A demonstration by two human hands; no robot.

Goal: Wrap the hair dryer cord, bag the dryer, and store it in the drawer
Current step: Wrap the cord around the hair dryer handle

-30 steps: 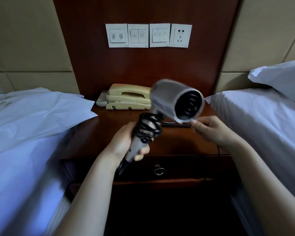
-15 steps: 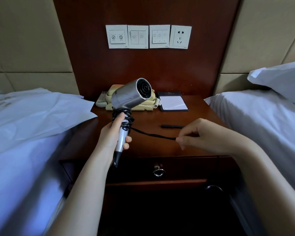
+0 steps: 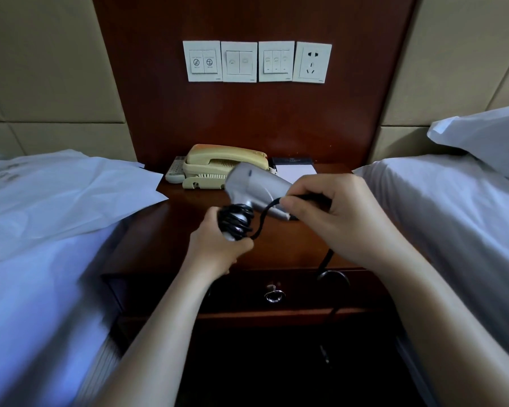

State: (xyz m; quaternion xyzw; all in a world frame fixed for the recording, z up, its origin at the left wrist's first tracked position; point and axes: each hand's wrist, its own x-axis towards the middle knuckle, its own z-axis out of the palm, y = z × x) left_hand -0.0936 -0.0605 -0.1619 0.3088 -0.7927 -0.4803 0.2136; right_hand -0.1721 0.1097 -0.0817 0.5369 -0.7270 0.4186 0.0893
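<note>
The silver hair dryer (image 3: 256, 186) is held over the dark wooden nightstand (image 3: 159, 233). My left hand (image 3: 215, 245) grips its handle, where several turns of black cord (image 3: 235, 220) are wound. My right hand (image 3: 329, 212) pinches the loose cord beside the dryer's barrel; a loop runs from it down to the handle. The rest of the cord hangs past the nightstand's front edge, over the drawer (image 3: 306, 292) with its metal ring pull (image 3: 274, 295). The drawer is shut. A white bag (image 3: 56, 198) lies flat on the left bed.
A cream telephone (image 3: 218, 163), a remote (image 3: 175, 171) and a notepad (image 3: 297, 170) sit at the back of the nightstand. Wall switches and a socket (image 3: 313, 63) are above. Beds flank both sides; a pillow (image 3: 482, 133) is at the right.
The dryer has swung so its barrel points right. My right hand has come up and left with the cord, close to the barrel, adding a loop at the handle.
</note>
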